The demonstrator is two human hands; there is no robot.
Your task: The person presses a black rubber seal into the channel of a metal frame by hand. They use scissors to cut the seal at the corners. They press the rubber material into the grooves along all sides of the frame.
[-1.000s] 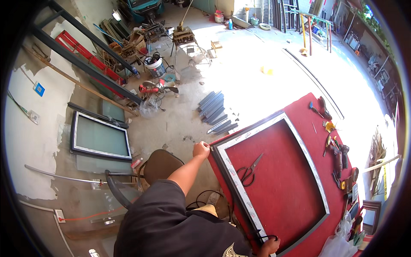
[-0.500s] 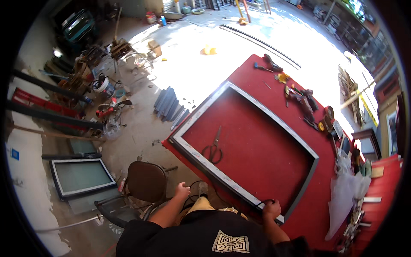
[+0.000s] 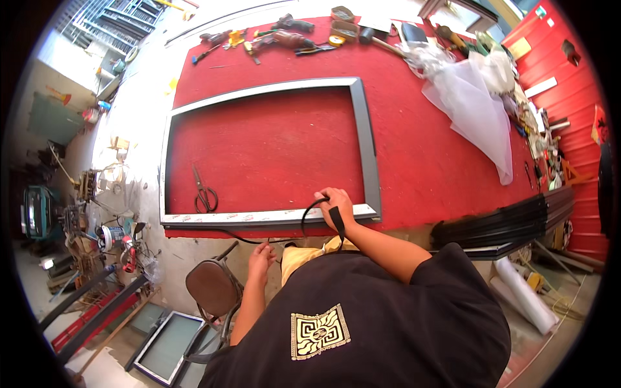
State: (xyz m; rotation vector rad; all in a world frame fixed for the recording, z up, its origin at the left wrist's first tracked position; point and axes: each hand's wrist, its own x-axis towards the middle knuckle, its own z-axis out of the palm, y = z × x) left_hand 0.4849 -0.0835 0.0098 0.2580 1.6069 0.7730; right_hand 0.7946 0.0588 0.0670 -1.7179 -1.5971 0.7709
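A rectangular grey metal window frame point(image 3: 364, 139) lies on the red-topped table point(image 3: 414, 161), with whitish film on its near side. At its near right corner, my right hand point(image 3: 335, 205) is closed around a black rubber strip point(image 3: 337, 223), one loop hanging below and an end draping by the wrist. The strip runs left along the table's near edge. My left hand point(image 3: 260, 262) is lower, off the table edge, fingertips pinched at the strip. Dark-handled scissors point(image 3: 206, 197) rest inside the frame, near its left corner.
Power drills point(image 3: 288, 39) and hand tools line the table's far side. Clear plastic sheeting point(image 3: 469, 107) lies at right. Dark metal profiles point(image 3: 504, 216) are stacked near right. A brown chair point(image 3: 215, 290) stands left of me; a glazed panel point(image 3: 169, 348) is on the floor behind it.
My view has turned right, so the frame now appears squarely ahead. My left hand has come to the strip. The right hand still holds the strip at the frame's near right corner.
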